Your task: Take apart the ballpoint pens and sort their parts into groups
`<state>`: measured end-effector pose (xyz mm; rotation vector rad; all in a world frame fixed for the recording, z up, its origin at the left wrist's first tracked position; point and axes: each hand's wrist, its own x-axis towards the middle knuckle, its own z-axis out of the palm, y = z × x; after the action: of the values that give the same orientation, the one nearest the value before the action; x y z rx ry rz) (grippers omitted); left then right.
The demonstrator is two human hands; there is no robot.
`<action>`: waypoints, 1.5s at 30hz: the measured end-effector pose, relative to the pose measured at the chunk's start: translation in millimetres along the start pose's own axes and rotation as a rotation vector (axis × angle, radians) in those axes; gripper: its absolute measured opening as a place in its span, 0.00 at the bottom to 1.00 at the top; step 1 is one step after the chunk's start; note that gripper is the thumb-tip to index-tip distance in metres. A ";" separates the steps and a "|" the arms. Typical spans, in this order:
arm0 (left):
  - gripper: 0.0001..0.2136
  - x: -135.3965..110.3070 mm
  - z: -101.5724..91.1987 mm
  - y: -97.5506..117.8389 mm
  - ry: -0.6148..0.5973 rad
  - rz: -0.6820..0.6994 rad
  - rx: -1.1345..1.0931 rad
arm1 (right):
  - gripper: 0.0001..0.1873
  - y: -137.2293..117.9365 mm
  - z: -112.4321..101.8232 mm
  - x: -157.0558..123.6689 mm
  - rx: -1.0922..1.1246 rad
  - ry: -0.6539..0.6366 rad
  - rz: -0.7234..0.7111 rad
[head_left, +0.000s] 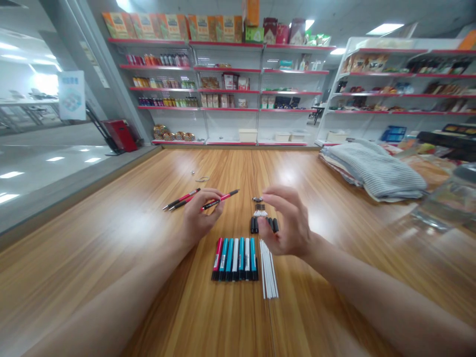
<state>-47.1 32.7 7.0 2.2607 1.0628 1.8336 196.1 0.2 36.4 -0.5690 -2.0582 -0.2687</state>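
Observation:
My left hand (199, 213) pinches a red and black pen (227, 196), its dark end pointing right. On the table beside that hand lie red and black pens (181, 201), partly behind my fingers. My right hand (288, 223) is open, thumb and fingers apart, over a column of small pen parts. These are tiny dark metallic pieces (257, 199), what look like springs (260, 207), small white pieces (260, 213) and short black tubes (254, 225), partly hidden by my thumb. Nearer me is a row of red, blue and white pen barrels (235, 258), with thin white refills (269, 272) alongside.
A thin loop (203, 179) and a tiny object (192, 172) lie farther back on the wooden table (148, 263). Folded striped cloth (375, 168) and a clear glass container (448, 198) are at the right. Stocked shelves (230, 91) stand beyond the table.

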 end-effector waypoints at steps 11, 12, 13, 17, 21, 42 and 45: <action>0.10 -4.6 7.9 11.8 -0.250 -0.373 -0.240 | 0.10 31.1 22.0 -11.7 -0.078 -0.275 0.164; 0.11 -4.6 8.6 9.6 -0.234 -0.376 -0.200 | 0.10 31.1 22.0 -12.1 -0.082 -0.258 0.179; 0.11 -4.8 9.1 8.0 -0.215 -0.373 -0.163 | 0.11 31.4 22.0 -12.4 -0.086 -0.241 0.193; 0.11 -5.2 9.4 7.2 -0.188 -0.293 -0.001 | 0.12 33.6 22.3 -14.0 -0.094 -0.223 0.223; 0.09 -4.8 7.4 9.2 -0.231 -0.191 0.114 | 0.12 34.7 22.6 -16.5 -0.082 -0.228 0.238; 0.05 -8.0 4.5 -6.1 -0.289 -0.155 0.180 | 0.08 31.7 27.6 -18.0 -0.082 -0.227 0.294; 0.05 -7.9 4.4 -5.6 -0.276 -0.147 0.168 | 0.08 31.8 27.5 -18.2 -0.100 -0.237 0.305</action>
<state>-46.4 34.5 -3.4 2.3627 1.3311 1.3755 199.3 33.7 5.4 -1.0051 -2.1538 -0.1291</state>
